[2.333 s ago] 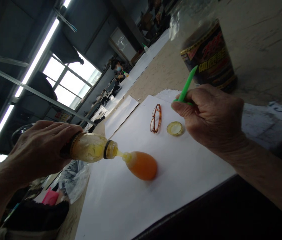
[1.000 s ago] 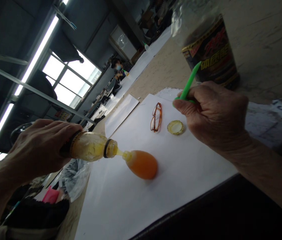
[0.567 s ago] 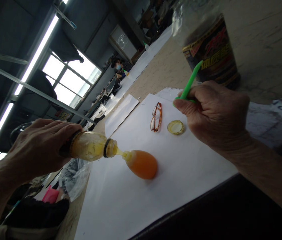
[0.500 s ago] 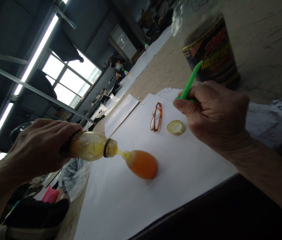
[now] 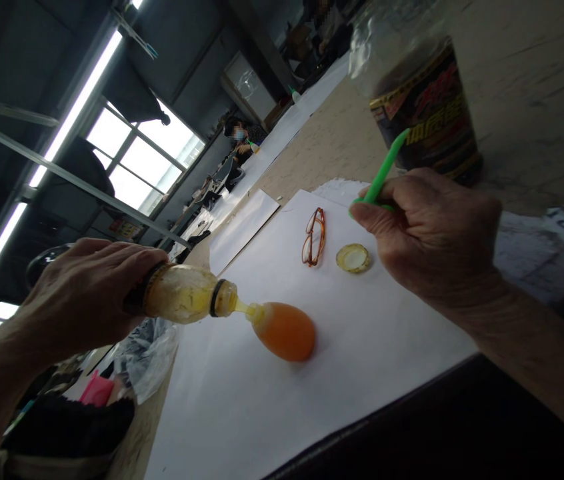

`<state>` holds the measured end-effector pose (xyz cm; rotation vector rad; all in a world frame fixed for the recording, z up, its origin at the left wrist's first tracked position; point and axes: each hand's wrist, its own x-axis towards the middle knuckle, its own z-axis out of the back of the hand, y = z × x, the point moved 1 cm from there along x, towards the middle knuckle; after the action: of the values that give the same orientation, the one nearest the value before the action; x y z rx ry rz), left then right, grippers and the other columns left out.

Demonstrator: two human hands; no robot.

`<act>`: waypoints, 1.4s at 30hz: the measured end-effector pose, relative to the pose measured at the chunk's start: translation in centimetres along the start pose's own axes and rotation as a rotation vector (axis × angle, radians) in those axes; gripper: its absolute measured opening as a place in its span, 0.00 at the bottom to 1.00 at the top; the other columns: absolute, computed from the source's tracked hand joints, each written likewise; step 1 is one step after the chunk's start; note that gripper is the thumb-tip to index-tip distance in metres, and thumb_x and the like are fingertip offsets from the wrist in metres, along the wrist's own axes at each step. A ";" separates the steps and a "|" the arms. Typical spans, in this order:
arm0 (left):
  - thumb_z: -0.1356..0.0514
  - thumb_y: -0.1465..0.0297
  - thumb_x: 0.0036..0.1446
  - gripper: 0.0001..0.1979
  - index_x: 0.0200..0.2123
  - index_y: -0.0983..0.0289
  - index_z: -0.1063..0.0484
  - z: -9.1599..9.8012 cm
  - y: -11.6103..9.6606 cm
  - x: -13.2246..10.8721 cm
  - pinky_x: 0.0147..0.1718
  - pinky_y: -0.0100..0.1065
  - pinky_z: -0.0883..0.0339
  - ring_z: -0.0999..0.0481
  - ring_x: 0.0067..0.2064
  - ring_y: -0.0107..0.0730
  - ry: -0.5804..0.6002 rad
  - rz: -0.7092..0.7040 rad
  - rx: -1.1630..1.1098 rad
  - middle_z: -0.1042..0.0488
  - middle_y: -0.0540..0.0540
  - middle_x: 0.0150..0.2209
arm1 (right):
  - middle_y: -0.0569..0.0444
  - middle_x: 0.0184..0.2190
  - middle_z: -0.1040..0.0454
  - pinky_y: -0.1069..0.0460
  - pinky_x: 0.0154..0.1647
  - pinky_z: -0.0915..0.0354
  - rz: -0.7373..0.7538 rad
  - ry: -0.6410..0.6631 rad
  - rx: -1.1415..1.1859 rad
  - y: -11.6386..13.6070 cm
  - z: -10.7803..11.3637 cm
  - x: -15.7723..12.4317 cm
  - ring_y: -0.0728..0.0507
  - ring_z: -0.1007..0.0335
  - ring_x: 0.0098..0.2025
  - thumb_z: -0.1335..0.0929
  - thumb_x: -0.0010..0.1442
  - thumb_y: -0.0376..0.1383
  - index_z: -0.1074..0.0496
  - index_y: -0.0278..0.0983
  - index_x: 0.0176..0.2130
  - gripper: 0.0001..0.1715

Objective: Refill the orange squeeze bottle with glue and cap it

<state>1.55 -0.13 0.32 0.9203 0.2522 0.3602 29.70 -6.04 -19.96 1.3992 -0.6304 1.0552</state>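
My left hand [image 5: 97,287] is wrapped around a clear plastic bottle [image 5: 182,293] with yellowish residue inside and a dark label. Tipped over, it lets a pale yellow stream run from its mouth into the neck of a small squeeze bottle [image 5: 285,331]. That squeeze bottle stands on white paper [image 5: 242,413], and orange liquid shows through its wall. Between thumb and fingers, my right hand [image 5: 427,233] pinches a green nozzle cap [image 5: 387,167], tip pointing up. A yellowed round lid [image 5: 353,258] and folded brown-framed glasses [image 5: 315,238] lie on the paper nearby.
A large clear jar [image 5: 422,107] with a dark label stands behind my right hand. Clear plastic wrap [image 5: 149,360] and a pink object [image 5: 97,389] are at the lower left. A person in a mask [image 5: 242,140] sits farther along the table.
The stream keeps running into the squeeze bottle, and both hands hold almost the same places. The whole view has shifted slightly.
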 end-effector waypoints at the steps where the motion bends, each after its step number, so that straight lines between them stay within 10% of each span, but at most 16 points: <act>1: 0.47 0.66 0.52 0.14 0.43 0.60 0.35 0.0 0.0 0.0 0.43 0.42 0.38 0.24 0.39 0.41 0.004 0.003 -0.002 0.24 0.53 0.39 | 0.51 0.23 0.32 0.51 0.26 0.44 0.008 -0.015 -0.001 0.0 0.0 0.0 0.46 0.38 0.26 0.35 0.58 0.41 0.30 0.34 0.26 0.16; 42: 0.47 0.71 0.50 0.15 0.44 0.60 0.37 0.1 -0.3 -0.4 0.44 0.40 0.39 0.24 0.40 0.38 0.002 0.043 -0.032 0.24 0.52 0.40 | 0.53 0.22 0.32 0.53 0.24 0.45 0.056 -0.052 -0.017 -0.1 0.0 0.1 0.47 0.38 0.25 0.34 0.58 0.41 0.33 0.35 0.25 0.14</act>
<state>1.27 -0.47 0.17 0.8953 0.2280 0.4038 29.77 -5.97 -19.92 1.4042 -0.7186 1.0583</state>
